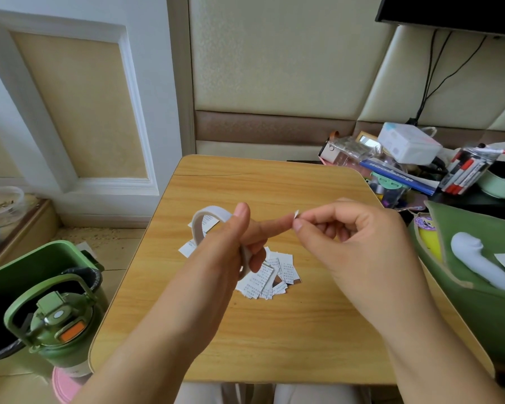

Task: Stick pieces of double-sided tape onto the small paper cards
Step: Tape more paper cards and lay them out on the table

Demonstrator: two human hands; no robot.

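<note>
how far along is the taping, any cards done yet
No card shows tape, so nothing looks finished. In hand: the left hand grips the tape roll, and the right hand pinches a small white piece at the left fingertip. Left: the card pile and two loose cards on the table.

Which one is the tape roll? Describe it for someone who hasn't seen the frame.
Start at the wooden table, above the paper cards. The left hand grips the tape roll. It is the only white ring; its neighbours are flat printed slips.
</note>
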